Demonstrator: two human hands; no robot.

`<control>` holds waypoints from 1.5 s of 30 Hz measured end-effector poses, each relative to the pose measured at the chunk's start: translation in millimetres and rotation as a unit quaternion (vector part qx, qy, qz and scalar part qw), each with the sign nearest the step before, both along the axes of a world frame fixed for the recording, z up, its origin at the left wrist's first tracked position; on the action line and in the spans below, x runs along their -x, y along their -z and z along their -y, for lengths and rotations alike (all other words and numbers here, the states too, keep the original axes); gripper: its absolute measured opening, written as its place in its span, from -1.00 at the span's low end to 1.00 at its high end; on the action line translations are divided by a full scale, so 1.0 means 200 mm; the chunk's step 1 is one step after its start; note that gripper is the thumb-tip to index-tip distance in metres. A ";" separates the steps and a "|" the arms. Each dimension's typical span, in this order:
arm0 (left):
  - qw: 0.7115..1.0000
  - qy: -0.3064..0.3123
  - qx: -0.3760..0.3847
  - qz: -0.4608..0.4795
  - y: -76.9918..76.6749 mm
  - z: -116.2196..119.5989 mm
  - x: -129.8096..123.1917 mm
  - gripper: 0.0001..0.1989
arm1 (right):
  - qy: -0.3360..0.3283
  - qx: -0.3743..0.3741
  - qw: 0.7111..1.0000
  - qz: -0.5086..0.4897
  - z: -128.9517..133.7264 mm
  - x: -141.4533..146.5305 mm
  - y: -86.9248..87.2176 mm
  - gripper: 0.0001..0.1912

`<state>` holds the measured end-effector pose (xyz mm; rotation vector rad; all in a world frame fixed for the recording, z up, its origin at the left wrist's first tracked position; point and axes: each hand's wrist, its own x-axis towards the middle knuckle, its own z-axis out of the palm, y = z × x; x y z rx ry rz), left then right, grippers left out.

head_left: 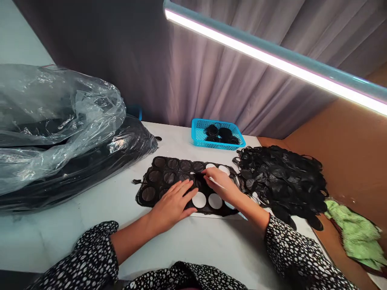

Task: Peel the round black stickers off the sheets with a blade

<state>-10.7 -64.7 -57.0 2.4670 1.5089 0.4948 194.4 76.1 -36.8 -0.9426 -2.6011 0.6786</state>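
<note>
A black sheet point(181, 206) with rows of round openings lies on the white table. Several rounds on its left look dark; several on the right, such as one near the front edge point(198, 199), show white. My left hand point(174, 203) lies flat with spread fingers on the sheet's front middle part. Above the sheet's middle, my right hand point(221, 185) is closed in a pinch around a thin white stick-like tool point(217, 183). Black material beneath the right fingertips is partly hidden by the hand.
A blue basket point(198, 141) holding black round pieces stands behind the sheet. To the right is a heap of black pieces point(281, 177), then a green cloth point(356, 233). Large plastic bags point(60, 141) fill the left. A lit tube lamp point(256, 52) hangs overhead.
</note>
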 end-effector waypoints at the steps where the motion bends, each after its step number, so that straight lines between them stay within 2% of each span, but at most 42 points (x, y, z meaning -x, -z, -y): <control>1: 1.000 -0.007 0.000 -0.010 0.01 -0.03 0.00 -0.46 | -0.021 0.032 0.999 -0.002 0.01 0.03 0.01 -0.89; 4: 0.999 -0.007 0.015 -0.032 0.05 -0.06 0.00 -0.44 | -0.064 0.127 0.989 -0.036 0.01 0.07 0.03 -0.94; 7: 0.999 -0.006 0.026 -0.022 0.09 -0.05 0.01 -0.41 | -0.083 0.187 0.977 -0.059 -0.01 0.07 0.03 -0.78; 11: 0.999 -0.002 0.031 -0.010 0.11 -0.04 0.02 -0.42 | -0.079 0.224 0.970 -0.059 -0.03 0.06 0.02 -0.76; 15: 0.999 0.000 0.031 -0.009 0.10 -0.04 0.02 -0.43 | -0.083 0.227 0.969 -0.056 -0.04 0.07 0.01 -0.75; 18: 1.000 -0.001 0.029 -0.009 0.11 -0.05 0.02 -0.44 | -0.091 0.185 0.978 -0.041 0.01 0.08 0.02 -0.77; 21: 1.000 0.000 0.027 -0.006 0.13 -0.04 0.01 -0.44 | -0.109 0.066 0.992 -0.006 0.08 0.08 0.06 -0.89; 23: 1.000 -0.003 0.023 -0.002 0.13 -0.04 0.02 -0.45 | -0.101 -0.007 0.995 0.015 0.08 0.06 0.08 -0.89; 25: 1.000 -0.005 0.020 0.000 0.13 -0.03 0.02 -0.47 | -0.032 -0.039 0.999 0.008 0.01 0.03 0.07 -0.86; 28: 1.000 0.000 0.023 -0.001 0.08 -0.05 0.02 -0.48 | 0.111 -0.065 0.991 -0.024 -0.18 0.00 0.02 -0.87; 30: 1.000 -0.008 0.019 0.004 0.04 -0.09 0.01 -0.55 | 0.122 -0.085 0.989 -0.016 -0.27 0.00 -0.01 -0.89; 32: 0.999 -0.037 0.005 0.010 0.02 -0.16 -0.01 -0.61 | 0.067 -0.087 0.994 0.000 -0.31 0.05 -0.01 -0.89; 35: 0.997 -0.073 -0.004 -0.008 0.03 -0.25 -0.04 -0.50 | -0.031 -0.026 0.999 0.013 -0.28 0.12 0.04 -0.89; 37: 0.997 -0.079 0.008 -0.024 0.07 -0.27 -0.05 -0.41 | -0.063 0.045 0.997 -0.004 -0.25 0.14 0.07 -0.92; 41: 0.997 -0.074 0.033 -0.020 0.12 -0.26 -0.02 -0.40 | -0.063 0.173 0.981 -0.058 -0.28 0.13 0.07 -0.77; 45: 0.997 -0.072 0.033 -0.008 0.13 -0.24 0.00 -0.43 | -0.083 0.219 0.971 -0.057 -0.31 0.13 0.05 -0.75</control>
